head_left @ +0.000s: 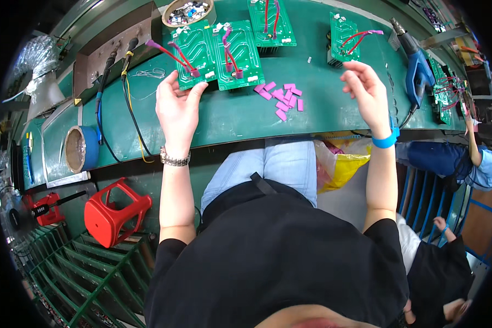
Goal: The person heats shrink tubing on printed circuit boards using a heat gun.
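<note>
Bright, even indoor light with soft shadows; fisheye distortion curves the green tabletop point(224, 117), and the blurry edges fade into black corners

Green desk point(322, 117), surface marked w/ pale specks. Back ctr: two green PCBs point(249, 49) side by side w/ red-purple leads; third PCB point(284, 30) just behind, fourth PCB point(341, 30) well apart to the R. Mid desk: loose scatter of purple sleeves point(292, 101), tiny white bit point(309, 59) btwn those & fourth PCB. Far R: blue heat gun point(418, 68), w/ wired PCBs point(440, 90) beside it. Back L: round tub point(165, 19) next to brown metal tray point(93, 60); thin wire point(150, 72) nr tray, blk cables point(99, 104) over front edge. Front L: tape roll point(90, 147) on edge.
</note>
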The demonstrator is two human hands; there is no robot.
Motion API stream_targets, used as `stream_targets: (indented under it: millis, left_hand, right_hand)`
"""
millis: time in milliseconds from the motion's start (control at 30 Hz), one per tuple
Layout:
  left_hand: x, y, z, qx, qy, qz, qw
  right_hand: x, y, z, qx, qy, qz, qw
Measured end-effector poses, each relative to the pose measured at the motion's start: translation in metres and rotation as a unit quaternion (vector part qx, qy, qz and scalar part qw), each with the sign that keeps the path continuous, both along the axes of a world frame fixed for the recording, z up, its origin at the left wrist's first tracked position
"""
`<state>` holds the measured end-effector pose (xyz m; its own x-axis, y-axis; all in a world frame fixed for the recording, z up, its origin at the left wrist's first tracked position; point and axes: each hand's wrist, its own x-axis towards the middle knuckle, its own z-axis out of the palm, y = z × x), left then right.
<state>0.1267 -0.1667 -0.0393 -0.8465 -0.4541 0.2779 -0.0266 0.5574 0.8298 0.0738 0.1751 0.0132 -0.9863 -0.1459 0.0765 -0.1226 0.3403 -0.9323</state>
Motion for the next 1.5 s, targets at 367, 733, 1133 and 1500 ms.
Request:
stream_targets:
  millis: [367,733,1133,1500]
  left_hand:
    - [0.006,-0.011,0.016,0.187,-0.054,-0.057,0.979]
    - [0.046,-0.021,0.002,0.232,0.036,-0.073,0.969]
    - [0.046,-0.023,-0.023,0.194,0.071,-0.076,0.975]
    - [0.045,-0.018,-0.026,0.126,0.037,-0.064,0.989]
  right_hand:
    - [-0.011,-0.102,-0.016,0.026,0.022,0.063,0.997]
    - [-0.058,-0.091,-0.02,0.073,0.085,-0.091,0.99]
    - [-0.086,-0.106,0.025,0.097,0.331,-0.086,0.935]
    - [0.089,0.08,0.136,-0.041,0.212,-0.268,0.939]
